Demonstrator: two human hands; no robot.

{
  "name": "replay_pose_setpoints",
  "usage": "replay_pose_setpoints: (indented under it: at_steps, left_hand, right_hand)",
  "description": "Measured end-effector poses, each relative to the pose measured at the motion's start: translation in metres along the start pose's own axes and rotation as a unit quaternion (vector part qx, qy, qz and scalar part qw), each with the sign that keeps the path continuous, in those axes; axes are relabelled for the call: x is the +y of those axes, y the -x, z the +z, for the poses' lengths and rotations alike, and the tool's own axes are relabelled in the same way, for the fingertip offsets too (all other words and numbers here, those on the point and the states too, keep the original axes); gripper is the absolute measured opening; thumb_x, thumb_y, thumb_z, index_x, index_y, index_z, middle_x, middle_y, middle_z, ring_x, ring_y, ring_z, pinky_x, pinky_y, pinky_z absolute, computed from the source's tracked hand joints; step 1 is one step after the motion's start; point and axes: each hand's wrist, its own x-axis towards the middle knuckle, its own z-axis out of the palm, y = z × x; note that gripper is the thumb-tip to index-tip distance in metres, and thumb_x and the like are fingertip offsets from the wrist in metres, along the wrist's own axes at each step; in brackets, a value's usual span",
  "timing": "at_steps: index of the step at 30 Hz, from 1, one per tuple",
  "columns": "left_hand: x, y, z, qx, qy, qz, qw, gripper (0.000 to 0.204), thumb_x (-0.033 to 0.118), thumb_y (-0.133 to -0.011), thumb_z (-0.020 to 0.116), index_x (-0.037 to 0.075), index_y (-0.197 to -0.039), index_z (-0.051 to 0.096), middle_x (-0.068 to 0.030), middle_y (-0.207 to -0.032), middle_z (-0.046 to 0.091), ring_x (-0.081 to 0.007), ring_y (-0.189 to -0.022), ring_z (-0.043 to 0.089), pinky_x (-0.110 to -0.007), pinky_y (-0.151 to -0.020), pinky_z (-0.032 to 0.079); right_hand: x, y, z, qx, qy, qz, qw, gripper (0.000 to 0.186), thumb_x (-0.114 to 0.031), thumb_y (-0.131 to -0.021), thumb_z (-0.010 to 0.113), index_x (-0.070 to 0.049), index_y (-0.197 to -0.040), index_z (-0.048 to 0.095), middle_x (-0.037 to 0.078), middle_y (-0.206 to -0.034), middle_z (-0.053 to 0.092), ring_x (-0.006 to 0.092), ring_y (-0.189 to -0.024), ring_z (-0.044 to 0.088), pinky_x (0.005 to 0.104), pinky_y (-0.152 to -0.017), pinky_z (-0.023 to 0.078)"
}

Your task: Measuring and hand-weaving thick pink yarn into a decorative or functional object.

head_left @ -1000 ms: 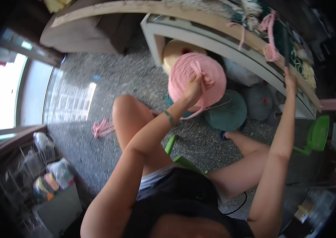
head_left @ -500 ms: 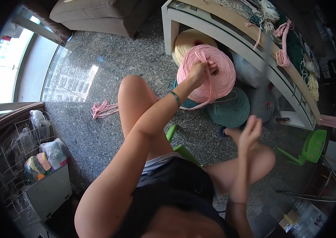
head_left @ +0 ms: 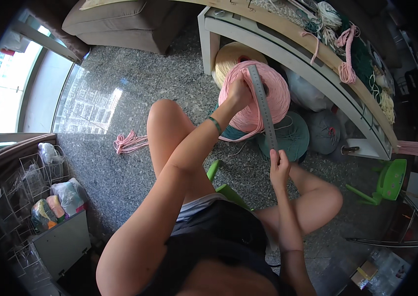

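My left hand (head_left: 240,92) is closed around strands of pink cord (head_left: 254,129) in front of a large pink cord spool (head_left: 278,96). In my right hand (head_left: 280,167) is the lower end of a long steel ruler (head_left: 266,116). The ruler slants up across the front of the spool, and its far end reaches just beside my left fingers. Cord strands run down along the ruler's left side. Where the fingers of my left hand meet the cord is partly hidden.
A cream spool (head_left: 227,55), a green one (head_left: 293,138) and a grey one (head_left: 323,134) surround the pink spool. Beyond them stands a white table (head_left: 312,66) carrying loose cords. Cut pink cords (head_left: 127,142) lie on the floor left of my knee. A green chair (head_left: 391,182) is at right.
My right hand has swung left, bringing the ruler from the right side across the pink spool to the held cord. My left hand has shifted slightly left and down, still gripping the cord.
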Motion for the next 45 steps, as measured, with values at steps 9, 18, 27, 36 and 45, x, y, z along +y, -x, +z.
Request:
replay_pose_setpoints:
  at_steps: [9, 18, 27, 36, 45]
  left_hand:
    - [-0.002, -0.005, -0.008, -0.018, -0.025, 0.007, 0.999, 0.042, 0.032, -0.097, 0.023, -0.002, -0.112, 0.043, -0.0138, -0.106, 0.055, -0.0254, -0.098, 0.054, -0.036, -0.091, 0.042]
    - [-0.003, -0.010, -0.007, 0.004, -0.093, 0.010, 0.996, 0.031, 0.021, -0.097, 0.029, 0.000, -0.117, 0.041, -0.0146, -0.113, 0.054, -0.0264, -0.104, 0.054, -0.039, -0.092, 0.042]
    - [-0.005, -0.015, -0.012, 0.036, -0.120, 0.027, 0.992, 0.024, 0.008, -0.094, 0.037, -0.002, -0.115, 0.042, -0.0168, -0.110, 0.056, -0.0280, -0.099, 0.057, -0.040, -0.087, 0.046]
    - [-0.003, -0.015, -0.012, 0.031, -0.148, 0.016, 0.988, 0.031, 0.015, -0.097, 0.027, 0.000, -0.124, 0.034, -0.0139, -0.120, 0.050, -0.0263, -0.110, 0.051, -0.040, -0.097, 0.039]
    - [0.000, -0.011, -0.011, 0.025, -0.155, 0.017, 0.988, 0.034, 0.014, -0.097, 0.027, -0.001, -0.127, 0.032, -0.0143, -0.123, 0.048, -0.0266, -0.113, 0.049, -0.040, -0.098, 0.038]
  right_hand:
    - [0.009, 0.000, 0.004, 0.014, 0.062, -0.010, 0.998, 0.039, -0.026, -0.090, 0.053, -0.003, -0.066, 0.033, 0.002, -0.057, 0.023, 0.0069, -0.052, 0.025, 0.0273, -0.044, 0.023]
    - [0.027, -0.015, -0.005, 0.021, 0.022, -0.007, 1.000, 0.040, -0.031, -0.088, 0.056, -0.001, -0.067, 0.039, 0.011, -0.053, 0.034, 0.0195, -0.048, 0.026, 0.0318, -0.043, 0.026]
    - [0.021, -0.027, -0.012, -0.021, 0.067, 0.041, 0.997, 0.035, -0.029, -0.085, 0.059, -0.001, -0.069, 0.047, 0.010, -0.061, 0.046, 0.0234, -0.053, 0.045, 0.0370, -0.050, 0.036]
    - [-0.032, -0.055, 0.009, 0.145, 0.191, -0.121, 0.963, 0.018, -0.015, -0.077, 0.065, -0.003, -0.085, 0.054, 0.010, -0.077, 0.051, 0.0288, -0.072, 0.053, 0.0386, -0.063, 0.041]
    - [-0.046, -0.062, 0.034, 0.236, 0.217, -0.152, 0.935, 0.027, -0.014, -0.073, 0.069, -0.004, -0.094, 0.056, 0.008, -0.075, 0.053, 0.0252, -0.069, 0.054, 0.0372, -0.062, 0.042]
